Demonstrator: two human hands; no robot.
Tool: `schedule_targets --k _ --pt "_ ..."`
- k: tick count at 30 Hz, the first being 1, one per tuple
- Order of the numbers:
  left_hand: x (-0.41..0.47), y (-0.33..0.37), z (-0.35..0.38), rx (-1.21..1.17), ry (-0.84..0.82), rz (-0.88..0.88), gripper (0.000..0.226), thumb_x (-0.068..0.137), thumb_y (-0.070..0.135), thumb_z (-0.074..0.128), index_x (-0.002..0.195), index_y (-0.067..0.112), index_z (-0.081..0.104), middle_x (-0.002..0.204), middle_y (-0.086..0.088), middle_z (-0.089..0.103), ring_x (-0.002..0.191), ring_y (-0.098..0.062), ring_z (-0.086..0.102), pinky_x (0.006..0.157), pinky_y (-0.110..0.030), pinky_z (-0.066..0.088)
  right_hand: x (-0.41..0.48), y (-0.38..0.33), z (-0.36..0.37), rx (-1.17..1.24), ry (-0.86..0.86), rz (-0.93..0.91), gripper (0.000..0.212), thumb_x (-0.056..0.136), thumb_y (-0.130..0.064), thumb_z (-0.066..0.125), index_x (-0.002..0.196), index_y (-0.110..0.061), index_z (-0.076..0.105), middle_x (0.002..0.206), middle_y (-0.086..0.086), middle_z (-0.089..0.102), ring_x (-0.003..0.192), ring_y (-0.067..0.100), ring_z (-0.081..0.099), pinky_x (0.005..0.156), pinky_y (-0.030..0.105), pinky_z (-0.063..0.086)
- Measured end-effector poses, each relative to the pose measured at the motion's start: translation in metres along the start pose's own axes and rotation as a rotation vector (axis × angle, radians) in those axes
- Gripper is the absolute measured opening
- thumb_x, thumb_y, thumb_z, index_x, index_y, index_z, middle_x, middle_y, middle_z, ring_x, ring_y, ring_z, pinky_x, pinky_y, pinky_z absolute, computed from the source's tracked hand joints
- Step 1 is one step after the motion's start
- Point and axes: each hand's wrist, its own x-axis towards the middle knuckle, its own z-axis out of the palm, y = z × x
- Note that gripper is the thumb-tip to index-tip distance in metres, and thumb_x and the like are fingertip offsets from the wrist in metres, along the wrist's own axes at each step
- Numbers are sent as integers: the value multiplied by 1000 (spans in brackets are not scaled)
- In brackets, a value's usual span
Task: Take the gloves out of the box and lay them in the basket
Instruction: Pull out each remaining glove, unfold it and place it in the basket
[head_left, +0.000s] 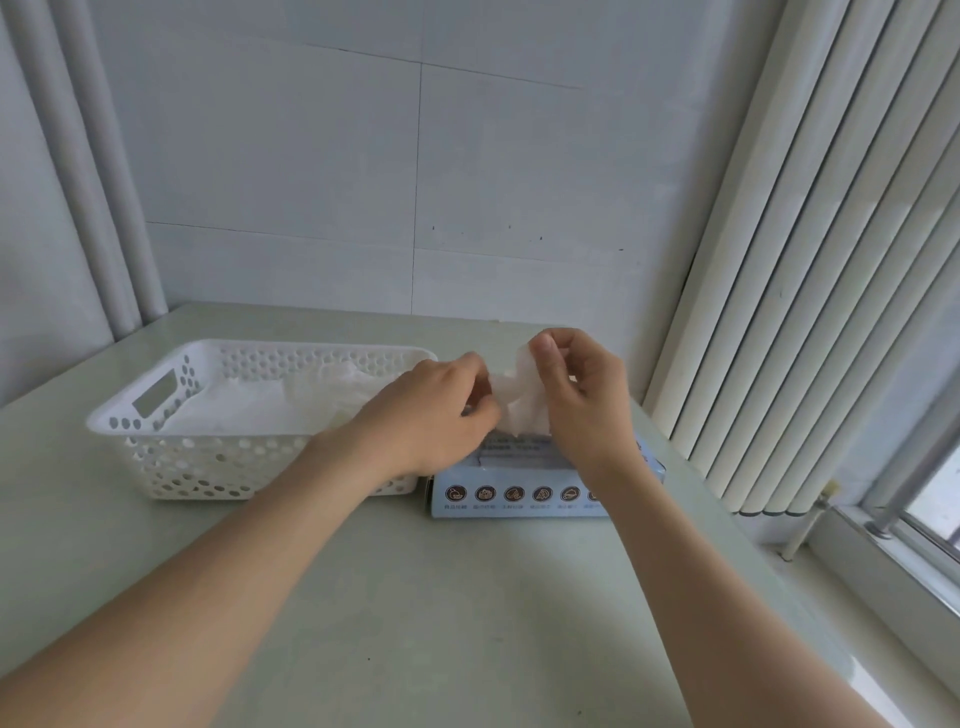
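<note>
Fingers (543, 351) of the right hand (587, 405) pinched the top of a thin white glove (519, 405), and the left hand (441, 415) gripped the same glove at its left side, fingers curled round it. The glove stood half out of the slot in the pale blue box (519, 493), which sat near the right edge of the desk (415, 597). Just left of the box stood the white perforated basket (156, 431), with other white gloves (270, 405) lying flat inside.
</note>
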Motion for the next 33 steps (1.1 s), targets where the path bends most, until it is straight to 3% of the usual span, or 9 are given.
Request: schedule_targets --k 3,8,10,13,18,24,27,30,33 --pt "0 6 1 -138 72 23 33 104 48 51 126 25 58 119 8 66 112 -13 62 95 -37 53 -1 -2 -1 -3 -51 6 19 106 -29 65 96 -17 77 88 -5 77 85 17 71 69 31 58" --pt "2 4 5 -148 217 28 20 103 46 60 104 32 75 91 24 64 102 -15 64 95 -48 51 -4 -8 1 48 -114 21 17 96 -37 78 94 -20 81 94 -3 80 94 25 73 83 45 58" --pt "4 2 2 -173 263 6 16 101 45 65 98 35 77 89 26 65 101 -13 64 95 -47 51 -5 -9 3 69 -116 52 18 93 -36 82 101 -20 78 93 3 77 94 22 73 80 41 57" --pt "5 1 1 -252 266 16 16 101 39 67 93 32 80 93 21 72 97 -2 63 86 -31 52 -6 -8 4 50 -145 80 27 94 -26 81 117 -23 68 96 0 76 94 14 73 72 26 55" --pt "4 3 -1 -278 318 -8 21 100 34 68 86 24 80 92 9 68 86 -5 62 74 -18 45 -6 -2 5 -97 -199 108 32 95 -13 69 125 -25 62 92 -3 79 83 12 75 66 28 61" --pt "6 5 -1 -380 355 -19 23 101 32 68 85 20 79 86 10 72 79 -4 64 73 -20 46 -7 1 12 -485 -202 44 23 88 -5 57 100 -17 72 81 -8 74 73 12 67 67 38 58" --pt "8 4 -2 -446 357 -27 20 103 30 64 92 23 80 87 10 76 85 -6 68 76 -21 50 -9 -1 12 -589 -172 76 27 81 -4 53 94 -20 71 75 -7 68 73 24 62 77 47 56" --pt "8 2 -5 -510 373 -14 20 103 36 60 98 28 78 89 8 76 89 -10 70 83 -29 52 -9 -4 8 -656 -159 163 32 75 -6 59 99 -24 71 81 -16 63 85 22 63 89 48 53" --pt "9 2 -8 -523 386 -26 25 107 29 56 85 33 66 74 2 65 69 -12 58 70 -34 46 -8 -4 2 -689 -167 220 34 75 -14 65 107 -25 68 84 -16 62 86 16 61 95 44 50"
